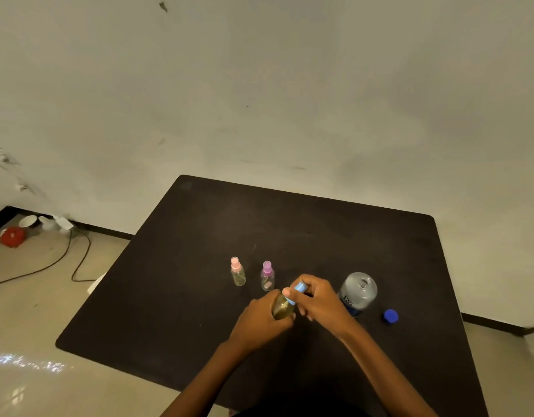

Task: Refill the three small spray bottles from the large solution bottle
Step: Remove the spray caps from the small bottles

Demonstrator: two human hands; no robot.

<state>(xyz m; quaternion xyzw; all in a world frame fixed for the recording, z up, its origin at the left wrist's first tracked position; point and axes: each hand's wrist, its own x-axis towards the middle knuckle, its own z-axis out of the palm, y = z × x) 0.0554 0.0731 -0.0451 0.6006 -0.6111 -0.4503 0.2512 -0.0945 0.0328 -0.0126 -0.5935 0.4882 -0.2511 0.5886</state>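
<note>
The room is dim and washed in a yellowish cast. The matte black surface [289,236] swallows most of the light and shows almost no shadows. A bright patch of glare gleams on the glossy floor [28,362] at the lower left. The wide lens bends the edges, so the baseboard [103,228] and the wall lines slant. Everything looks a little soft, and the small bottles are grainy.

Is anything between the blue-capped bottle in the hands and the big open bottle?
Nothing visible. The blue-capped bottle is held by the left hand, with the right hand on its cap. The big bottle stands open just right of them; its blue cap lies farther right.
</note>
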